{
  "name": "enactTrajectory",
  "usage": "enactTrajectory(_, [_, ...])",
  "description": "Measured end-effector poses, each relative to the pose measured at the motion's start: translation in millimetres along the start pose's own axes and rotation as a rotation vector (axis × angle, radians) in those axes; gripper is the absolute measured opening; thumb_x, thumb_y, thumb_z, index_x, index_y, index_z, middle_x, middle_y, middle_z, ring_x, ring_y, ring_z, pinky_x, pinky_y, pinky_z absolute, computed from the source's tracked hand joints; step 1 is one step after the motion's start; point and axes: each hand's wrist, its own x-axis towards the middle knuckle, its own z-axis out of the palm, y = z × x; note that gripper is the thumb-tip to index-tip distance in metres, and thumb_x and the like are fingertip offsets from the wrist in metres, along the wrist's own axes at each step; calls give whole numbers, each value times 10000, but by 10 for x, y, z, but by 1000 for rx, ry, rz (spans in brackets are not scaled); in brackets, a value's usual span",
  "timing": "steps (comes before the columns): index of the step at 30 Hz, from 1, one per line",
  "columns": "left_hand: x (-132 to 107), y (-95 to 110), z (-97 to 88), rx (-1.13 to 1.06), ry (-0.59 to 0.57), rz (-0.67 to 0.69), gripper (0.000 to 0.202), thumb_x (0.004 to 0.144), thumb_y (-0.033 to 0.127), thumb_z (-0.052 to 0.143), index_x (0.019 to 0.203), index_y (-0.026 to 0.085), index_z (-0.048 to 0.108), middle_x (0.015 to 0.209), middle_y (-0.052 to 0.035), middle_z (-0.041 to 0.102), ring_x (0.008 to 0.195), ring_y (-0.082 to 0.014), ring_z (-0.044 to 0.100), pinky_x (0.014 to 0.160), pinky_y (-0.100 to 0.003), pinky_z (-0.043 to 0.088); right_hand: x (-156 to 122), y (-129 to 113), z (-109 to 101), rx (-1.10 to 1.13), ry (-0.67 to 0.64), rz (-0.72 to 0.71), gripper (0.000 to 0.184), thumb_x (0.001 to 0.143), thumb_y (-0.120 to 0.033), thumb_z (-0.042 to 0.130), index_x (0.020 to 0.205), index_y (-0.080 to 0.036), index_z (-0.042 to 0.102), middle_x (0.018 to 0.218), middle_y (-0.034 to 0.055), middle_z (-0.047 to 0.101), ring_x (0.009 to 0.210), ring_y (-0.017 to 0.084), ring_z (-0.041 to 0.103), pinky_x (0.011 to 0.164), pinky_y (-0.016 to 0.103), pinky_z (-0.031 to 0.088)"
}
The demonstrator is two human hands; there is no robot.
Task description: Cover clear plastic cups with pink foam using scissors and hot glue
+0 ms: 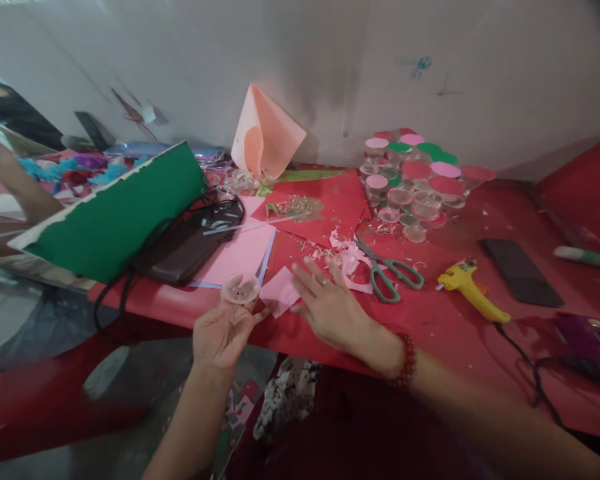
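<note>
My left hand (223,333), palm up at the table's front edge, holds a small transparent plastic cup (241,289) in its fingertips. My right hand (333,310) is open over the red tabletop, its fingers stretched out toward the left. Between the two hands lies a small pink paper square (279,293), close to the right fingertips. Pink paper scraps (349,257) and grey-handled scissors (387,270) lie just beyond my right hand. Whether the right fingers touch the square, I cannot tell.
Disc-topped plastic cups (420,180) cluster at the back. To the right are a yellow glue gun (473,290) with a cord and a dark phone (523,272). A black bag (185,247) and a green board (125,213) stand left, near another person's arm (10,177).
</note>
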Motion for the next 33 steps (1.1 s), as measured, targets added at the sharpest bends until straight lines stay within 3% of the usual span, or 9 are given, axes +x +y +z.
enactTrajectory(2, [-12, 0, -1, 44, 8, 3, 242, 771, 237, 560, 984, 202, 670, 1102, -103, 676, 957, -248, 632, 934, -632, 459, -102, -44, -4, 48, -63, -65, 474, 1004, -422, 348, 1363, -170, 530, 1454, 99, 496, 1422, 281, 323, 1181, 584, 141])
enactTrajectory(5, [-36, -7, 12, 217, -3, 73, 221, 777, 251, 621, 985, 202, 678, 1084, -77, 675, 948, -221, 628, 941, -535, 487, -194, -85, 29, 84, -83, -13, 461, 1002, -426, 360, 1357, -187, 533, 1435, 91, 520, 1405, 303, 343, 1165, 626, 136])
enactTrajectory(9, [-4, 17, 93, 740, -104, 363, 300, 713, 243, 744, 1009, 212, 708, 1024, -69, 686, 964, -210, 616, 971, -378, 458, -199, -98, 63, 121, -61, 27, 446, 981, -430, 420, 1330, -191, 560, 1425, 103, 521, 1415, 331, 312, 1160, 634, 138])
enactTrajectory(13, [131, 92, 257, 1250, -327, 523, 298, 706, 223, 734, 1004, 245, 740, 1062, -77, 689, 1031, -260, 591, 996, -410, 425, -191, -110, 46, 152, -54, 45, 446, 955, -435, 474, 1309, -185, 582, 1384, 114, 550, 1395, 363, 332, 1146, 637, 168])
enactTrajectory(18, [281, 98, 358, 1583, -486, 642, 328, 745, 199, 661, 1056, 275, 728, 1040, -70, 689, 1012, -272, 599, 965, -441, 438, -198, -113, 7, 213, -59, 70, 436, 931, -406, 532, 1269, -135, 587, 1324, 141, 598, 1375, 348, 371, 1137, 630, 172])
enactTrajectory(24, [273, 30, 321, 1646, -408, 595, 392, 710, 141, 654, 1085, 245, 705, 1110, -88, 698, 1052, -310, 598, 968, -464, 425, -192, -70, 4, 252, -46, 82, 369, 957, -389, 496, 1193, -131, 613, 1299, 141, 620, 1363, 342, 388, 1125, 612, 191])
enactTrajectory(33, [337, -55, 273, 1532, -352, 570, 339, 628, 107, 710, 922, 272, 745, 1003, -77, 726, 997, -338, 599, 1014, -529, 360, -195, -13, 39, 245, -22, 98, 309, 963, -408, 484, 1087, -192, 668, 1218, 97, 651, 1292, 313, 449, 1103, 594, 234])
